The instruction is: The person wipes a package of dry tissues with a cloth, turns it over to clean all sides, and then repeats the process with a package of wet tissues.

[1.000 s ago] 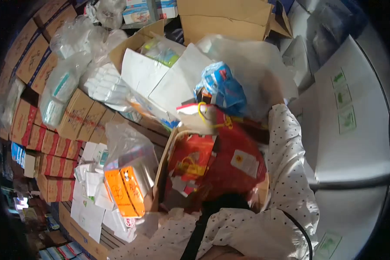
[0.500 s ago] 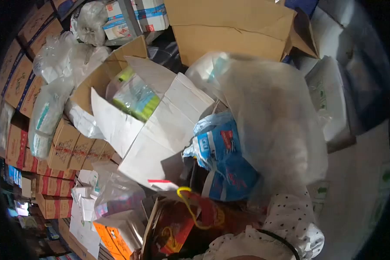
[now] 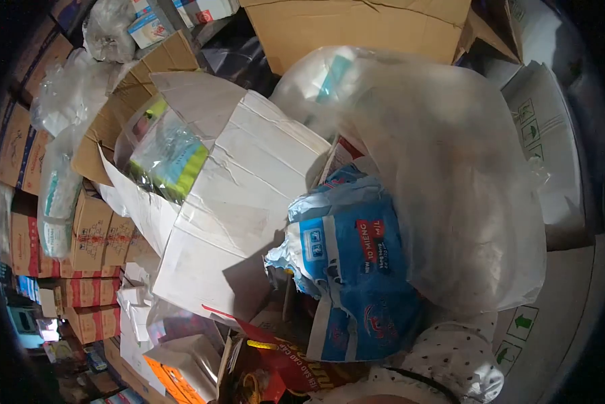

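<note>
Neither of my hands shows. A white sleeve with dark dots (image 3: 450,360) comes in at the lower right, its end hidden by a blue torn plastic package (image 3: 356,269) and a large clear plastic bag (image 3: 464,182). The package has a ragged opening on its left and printed lettering. Just below it lies a dark red gift bag (image 3: 286,360) with a yellow cord handle, partly inside a box. A white cardboard box (image 3: 238,195) with open flaps stands left of the package.
A clear-wrapped green and blue pack (image 3: 171,158) sits in the open carton. Stacked brown cartons (image 3: 94,229) line the left. A large cardboard box (image 3: 356,27) is at the back; white cartons with green arrows (image 3: 551,316) stand right. An orange and silver box (image 3: 185,370) lies lower left.
The view has shifted and come closer. The blue package appears larger and more spread out, and the red gift bag lies lower, its lettering now showing. The clear bag appears further right.
</note>
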Tool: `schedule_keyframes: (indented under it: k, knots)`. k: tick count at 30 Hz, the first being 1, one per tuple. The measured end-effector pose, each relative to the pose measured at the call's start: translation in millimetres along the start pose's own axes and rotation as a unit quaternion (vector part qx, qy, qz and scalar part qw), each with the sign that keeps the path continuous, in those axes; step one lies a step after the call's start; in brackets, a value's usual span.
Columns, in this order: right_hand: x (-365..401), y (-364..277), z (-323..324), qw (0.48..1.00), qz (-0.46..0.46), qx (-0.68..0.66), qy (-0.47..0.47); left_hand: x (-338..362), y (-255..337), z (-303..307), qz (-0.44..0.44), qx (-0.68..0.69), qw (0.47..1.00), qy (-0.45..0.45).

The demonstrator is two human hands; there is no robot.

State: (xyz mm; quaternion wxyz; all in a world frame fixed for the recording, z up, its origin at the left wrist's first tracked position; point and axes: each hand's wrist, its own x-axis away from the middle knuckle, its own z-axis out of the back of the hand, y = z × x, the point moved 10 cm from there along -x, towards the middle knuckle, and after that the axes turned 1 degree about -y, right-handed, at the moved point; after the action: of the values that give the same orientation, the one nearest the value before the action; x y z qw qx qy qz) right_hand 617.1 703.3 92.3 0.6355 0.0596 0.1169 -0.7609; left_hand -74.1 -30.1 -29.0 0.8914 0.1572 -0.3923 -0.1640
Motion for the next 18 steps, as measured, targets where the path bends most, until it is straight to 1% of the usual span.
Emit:
schedule_keyframes:
  k: [12,18]
  knots:
    - [-0.3,-11.1,-14.6,1.000,-0.009,-0.012,0.001,-16.1,-3.6,0.6,0.013,-0.042,0.999,-0.007]
    - [5.7,-9.1,2.8,0.999,-0.012,-0.013,0.027,-17.8,-11.7,0.0,0.018,-0.054,0.998,-0.015]
